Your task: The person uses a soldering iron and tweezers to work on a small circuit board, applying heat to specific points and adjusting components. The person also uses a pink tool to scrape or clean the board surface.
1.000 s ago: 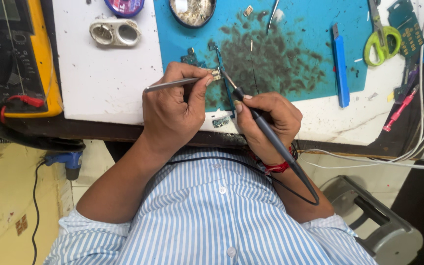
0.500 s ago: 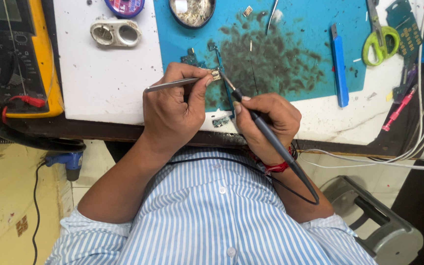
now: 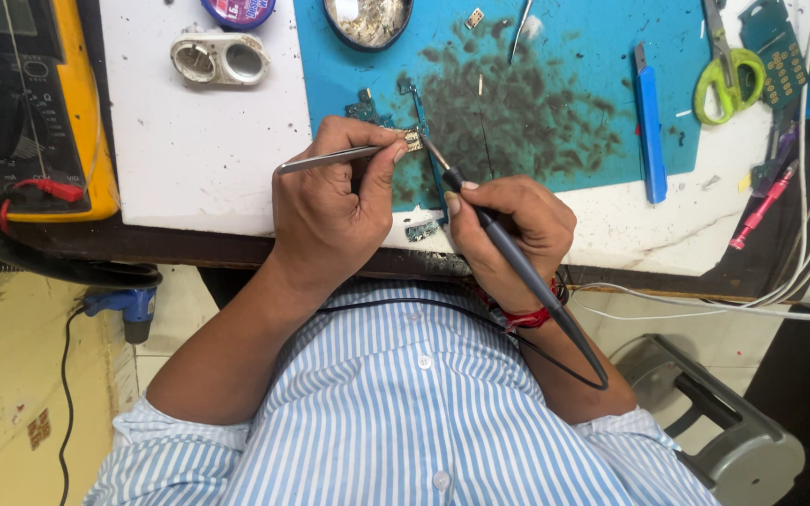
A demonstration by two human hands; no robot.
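My left hand point(image 3: 330, 211) pinches metal tweezers point(image 3: 330, 159), their tips gripping a small chip point(image 3: 413, 141) just beyond my thumb. My right hand point(image 3: 508, 230) grips the soldering iron point(image 3: 508, 253), its long axis slanting up-left, tip touching that chip between both hands.

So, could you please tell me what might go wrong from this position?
The small component pinched in the thin metal tweezers of the left hand could slip when the black soldering iron in the right hand touches it. The iron's tip sits close to the left fingertips, so a burn seems possible.
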